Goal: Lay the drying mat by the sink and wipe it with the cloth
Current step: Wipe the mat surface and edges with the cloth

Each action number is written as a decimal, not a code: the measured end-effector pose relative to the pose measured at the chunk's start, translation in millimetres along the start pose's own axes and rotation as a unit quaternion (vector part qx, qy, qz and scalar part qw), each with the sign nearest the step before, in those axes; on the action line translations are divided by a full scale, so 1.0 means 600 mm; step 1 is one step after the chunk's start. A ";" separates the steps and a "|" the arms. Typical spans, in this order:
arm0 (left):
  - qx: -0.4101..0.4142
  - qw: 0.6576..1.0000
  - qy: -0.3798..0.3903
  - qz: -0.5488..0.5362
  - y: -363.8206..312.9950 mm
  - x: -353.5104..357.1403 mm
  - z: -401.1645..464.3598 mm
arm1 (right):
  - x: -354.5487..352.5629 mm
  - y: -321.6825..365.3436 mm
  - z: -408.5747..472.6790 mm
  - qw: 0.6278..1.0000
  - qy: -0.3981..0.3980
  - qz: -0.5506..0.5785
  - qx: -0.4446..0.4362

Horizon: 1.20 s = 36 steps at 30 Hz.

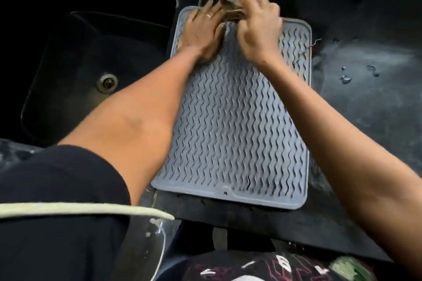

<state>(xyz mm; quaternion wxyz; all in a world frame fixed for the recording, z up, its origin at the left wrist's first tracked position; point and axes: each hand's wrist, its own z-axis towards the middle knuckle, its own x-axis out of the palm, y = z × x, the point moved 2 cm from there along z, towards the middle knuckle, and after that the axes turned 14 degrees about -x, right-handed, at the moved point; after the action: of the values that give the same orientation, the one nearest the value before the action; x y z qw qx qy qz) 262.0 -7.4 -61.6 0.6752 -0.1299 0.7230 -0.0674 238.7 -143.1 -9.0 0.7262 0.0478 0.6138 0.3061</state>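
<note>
Wiping is the step in hand: we have the mat (235, 125) lying flat on the counter (365, 89), just right of the sink (91, 64). Our left hand (201, 34) presses open and flat on the mat's far left corner, gripping nothing. Our right hand (258, 29) is closed around the bunched cloth (230, 7) at the far edge. Next, we judge, draw the cloth toward us along the ridges.

A dark stone countertop (365, 98) fills the view, dull and streaked with pale smears. A black sink (91, 64) is sunk into its left part, a metal drain (106, 82) at its bottom. Water droplets (346, 78) lie on the counter, well right of the sink.
</note>
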 end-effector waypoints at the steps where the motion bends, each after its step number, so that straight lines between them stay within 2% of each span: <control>1: -0.001 1.000 -0.001 -0.003 0.000 -0.001 0.003 | 0.029 -0.002 0.018 0.996 0.044 -0.069 -0.020; 3: 0.001 1.000 -0.002 0.007 -0.002 0.000 0.002 | 0.073 -0.003 0.029 0.985 0.074 -0.148 -0.040; 8: 0.005 1.000 0.000 0.008 -0.002 0.005 0.002 | 0.073 -0.002 0.013 0.984 0.008 -0.173 -0.031; 12: 0.009 0.998 0.000 0.058 0.000 0.009 0.007 | 0.054 0.032 -0.084 0.991 0.008 -0.122 -0.052; 16: 0.005 0.999 -0.001 0.035 -0.002 0.002 -0.001 | 0.027 0.076 -0.195 0.988 0.050 -0.111 -0.097; 19: 0.004 0.999 0.001 0.034 -0.002 0.002 -0.003 | 0.000 0.074 -0.193 0.993 0.080 -0.013 -0.089; 21: 0.003 0.999 0.005 0.047 -0.001 0.004 0.000 | -0.019 0.049 -0.139 0.997 0.033 0.054 -0.041; 22: 0.004 0.998 0.011 0.055 -0.001 0.005 0.003 | -0.021 0.031 -0.103 0.998 -0.003 0.050 -0.029; 23: 0.004 0.998 0.015 0.060 -0.001 0.005 0.004 | -0.017 0.017 -0.067 0.999 -0.020 0.023 -0.030; 27: 0.003 0.999 0.006 0.031 -0.001 0.004 0.003 | 0.051 -0.001 0.004 0.985 0.078 -0.153 -0.033; 29: 0.005 1.000 0.005 0.026 0.002 0.004 0.000 | 0.072 0.009 -0.006 0.979 0.059 -0.194 -0.020; 33: 0.012 0.998 0.000 0.055 -0.005 0.002 -0.004 | 0.058 0.045 -0.105 0.988 0.002 -0.153 -0.014; 36: 0.000 0.999 0.002 0.033 -0.001 0.002 -0.007 | 0.035 0.103 -0.253 0.994 0.004 -0.095 -0.057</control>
<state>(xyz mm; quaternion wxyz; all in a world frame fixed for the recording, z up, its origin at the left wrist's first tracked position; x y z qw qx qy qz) 257.8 -8.7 -62.2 0.6755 -0.1063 0.7283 -0.0453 76.2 -129.4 -36.2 0.7509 -0.0538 0.6000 0.2707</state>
